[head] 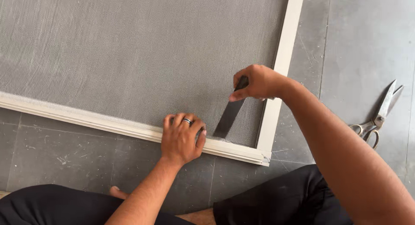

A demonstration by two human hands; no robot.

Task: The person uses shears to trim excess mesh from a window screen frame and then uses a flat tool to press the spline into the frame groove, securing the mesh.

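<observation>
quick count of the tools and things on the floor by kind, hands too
hands: 2, left hand and right hand
scraper blade: 1
scissors: 1
screen frame with mesh: 1
ring: 1
total: 6

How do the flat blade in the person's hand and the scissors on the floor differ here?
The blade is dark, while the scissors are pale metal. The blade is gripped in the right hand and slants down to the mesh by the frame; the scissors lie untouched on the floor, off the frame. The left hand presses beside the blade's tip, far from the scissors. Both are cutting-type hand tools.
</observation>
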